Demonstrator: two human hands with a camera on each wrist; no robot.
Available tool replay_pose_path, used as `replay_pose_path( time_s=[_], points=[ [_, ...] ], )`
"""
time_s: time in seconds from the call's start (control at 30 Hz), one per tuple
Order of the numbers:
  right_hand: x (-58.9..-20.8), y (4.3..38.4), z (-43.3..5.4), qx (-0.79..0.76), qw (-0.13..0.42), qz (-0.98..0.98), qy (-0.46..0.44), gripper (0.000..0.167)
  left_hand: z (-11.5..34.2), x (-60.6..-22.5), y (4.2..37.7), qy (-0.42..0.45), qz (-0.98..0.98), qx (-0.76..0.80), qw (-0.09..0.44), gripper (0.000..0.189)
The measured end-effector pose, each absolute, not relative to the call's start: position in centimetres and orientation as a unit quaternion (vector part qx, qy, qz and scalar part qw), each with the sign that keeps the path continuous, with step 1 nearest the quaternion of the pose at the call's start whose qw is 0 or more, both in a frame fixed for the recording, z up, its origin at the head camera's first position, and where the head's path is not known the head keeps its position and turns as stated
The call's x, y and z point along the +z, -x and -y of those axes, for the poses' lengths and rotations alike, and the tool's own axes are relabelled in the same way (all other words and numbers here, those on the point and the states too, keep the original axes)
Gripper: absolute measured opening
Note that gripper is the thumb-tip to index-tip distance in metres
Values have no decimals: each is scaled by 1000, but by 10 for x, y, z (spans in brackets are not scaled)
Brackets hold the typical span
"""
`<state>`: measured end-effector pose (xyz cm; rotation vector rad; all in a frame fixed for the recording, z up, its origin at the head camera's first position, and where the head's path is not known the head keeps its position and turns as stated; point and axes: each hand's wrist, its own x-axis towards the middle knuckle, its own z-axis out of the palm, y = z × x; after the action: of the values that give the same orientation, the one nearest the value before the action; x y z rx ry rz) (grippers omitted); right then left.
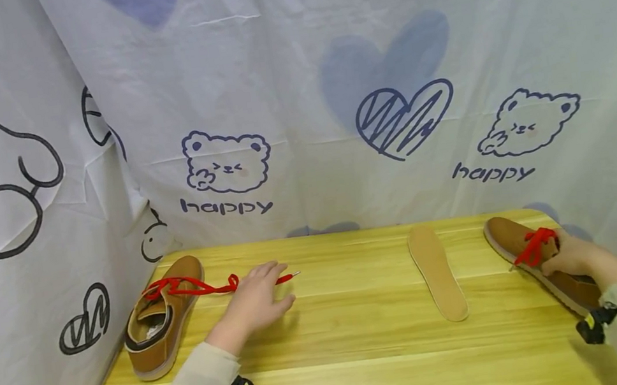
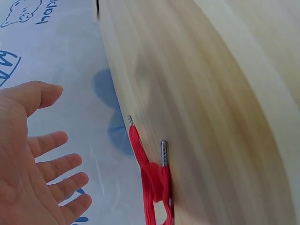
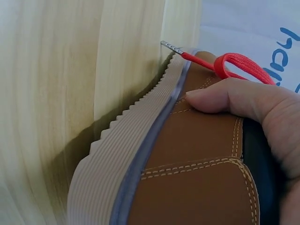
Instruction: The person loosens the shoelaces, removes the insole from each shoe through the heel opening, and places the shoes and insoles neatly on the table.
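Note:
At the right end of the table, my right hand (image 1: 573,255) grips a brown shoe (image 1: 507,235) with a red lace (image 1: 535,246) tied in a bow. In the right wrist view my thumb presses the shoe's side (image 3: 187,145), above its ribbed pale sole (image 3: 126,136); my other fingers are hidden. My left hand (image 1: 255,298) hovers with fingers spread and holds nothing. Below it a loose red lace (image 1: 198,286) stretches across the table from a second brown shoe (image 1: 154,327) at the left. Metal-tipped lace ends (image 2: 163,152) show in the left wrist view.
A tan insole (image 1: 436,273) lies flat on the wooden table (image 1: 349,335), left of the right-hand shoe. Printed white cloth (image 1: 296,91) hangs behind the table and along its left side, close to the left shoe.

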<state>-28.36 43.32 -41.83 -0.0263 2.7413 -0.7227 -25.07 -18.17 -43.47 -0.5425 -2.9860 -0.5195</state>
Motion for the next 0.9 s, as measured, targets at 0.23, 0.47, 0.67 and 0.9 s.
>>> replay_pose_path(
  time_s=[0.23, 0.47, 0.67, 0.9],
  points=[
    [-418, 282, -431, -230, 140, -963, 19, 95, 172, -436, 253, 181, 968, -173, 33, 67],
    [-408, 276, -415, -214, 122, -969, 35, 96, 162, -435, 254, 191, 966, -170, 33, 67],
    [-400, 272, -403, -202, 121, -971, 46, 94, 152, -435, 256, 199, 964, -173, 37, 67],
    [-395, 269, -390, -205, 110, -970, 64, 94, 140, -434, 260, 214, 961, -171, 32, 67]
  ],
)
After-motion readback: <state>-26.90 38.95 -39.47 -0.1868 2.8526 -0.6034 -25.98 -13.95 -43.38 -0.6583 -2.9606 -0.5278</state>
